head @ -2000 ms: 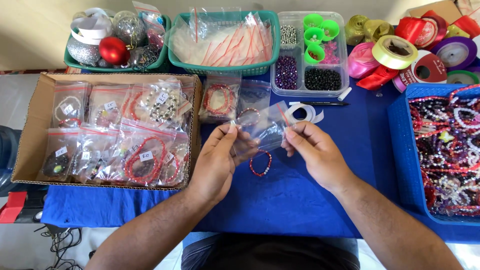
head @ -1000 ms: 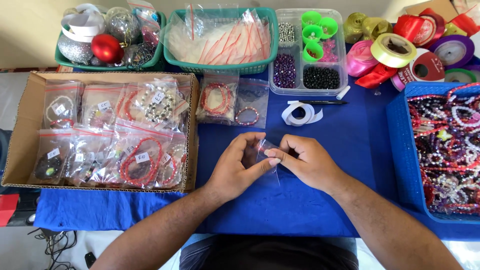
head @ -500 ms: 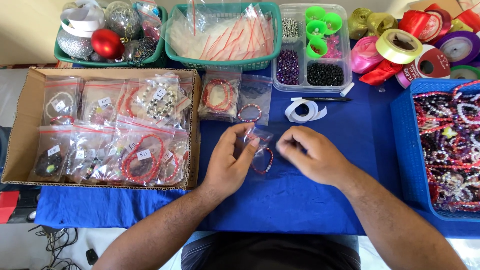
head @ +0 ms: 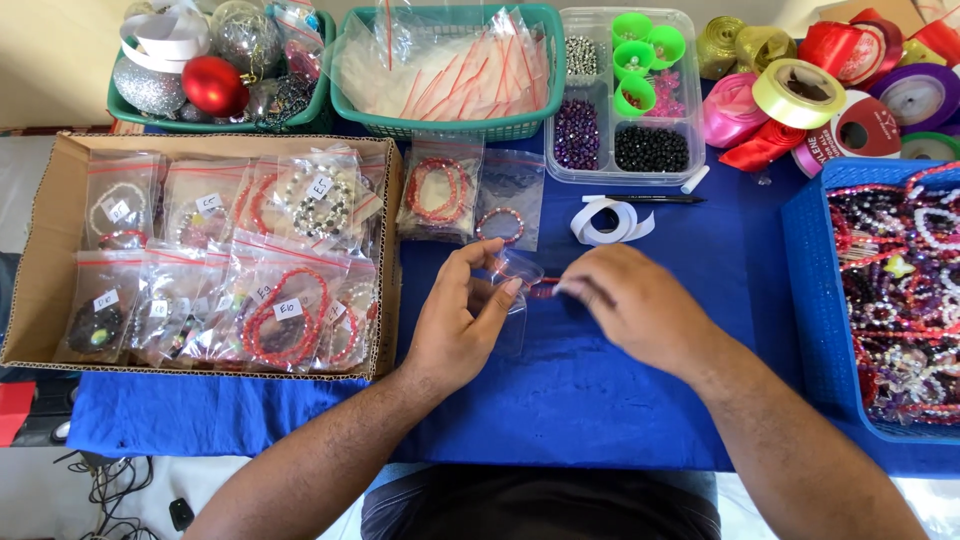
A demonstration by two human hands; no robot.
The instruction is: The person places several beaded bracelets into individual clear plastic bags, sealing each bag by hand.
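Over the blue tablecloth (head: 600,390), just in front of me, both hands meet at a small clear zip bag (head: 512,300). Left hand (head: 462,325) pinches the bag's upper edge between thumb and fingertips, mouth held toward the right. Right hand (head: 640,310) is closed on a red beaded bracelet (head: 543,291), fingertips bunched; only a short run of beads shows at the bag's mouth, the remainder hidden under my fingers.

Handling, by my judgement: bag is thin film, light, limp, slippery, and folds if gripped mid-panel; best held at the stiffer zip strip by its corners. Bracelet looks light, flexible, probably on elastic cord; beads roll, so pinch across the strand rather than along it.

Orientation: bag's long axis runs roughly toward and away from me, lower end hanging near the cloth. Visible beads lie left to right, pointing into the opening.

Surroundings: cardboard box (head: 50,240) of filled, labelled bags to the left; two bagged bracelets (head: 470,195) lying just beyond my hands; green basket (head: 445,128) of empty bags behind; blue crate (head: 810,300) of loose bracelets at right.
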